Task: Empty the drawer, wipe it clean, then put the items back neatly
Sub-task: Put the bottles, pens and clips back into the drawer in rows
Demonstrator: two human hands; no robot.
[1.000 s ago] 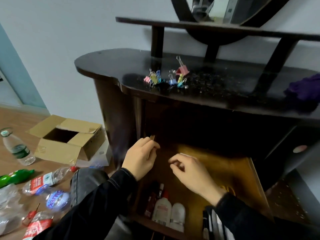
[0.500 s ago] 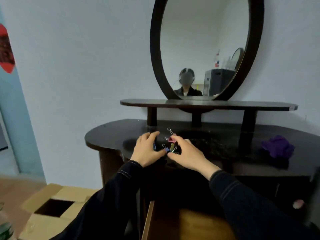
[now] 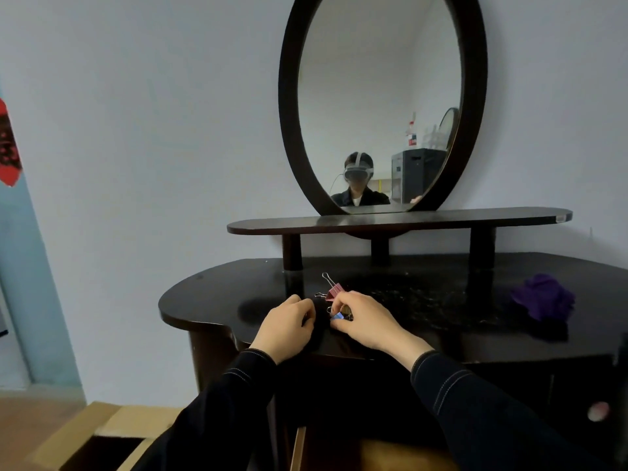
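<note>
both hands rest on the dark dresser top, near its front edge. the left hand is curled into a loose fist with its knuckles up; whether anything sits inside it cannot be told. the right hand, just beside it at 3 o'clock, has its fingers bent down over a small bunch of clips and pinches them against the top; a blue clip peeks out under its fingertips. a pink clip stands at 12 o'clock of those fingertips, touching them, its wire handles raised. a purple cloth lies well apart at 3 o'clock on the same top. at 12 o'clock, a narrow shelf on 3 posts carries an oval mirror. the drawer is open at 6 o'clock, its wooden inside showing between the sleeves. a cardboard box sits on the floor at 8 o'clock.
</note>
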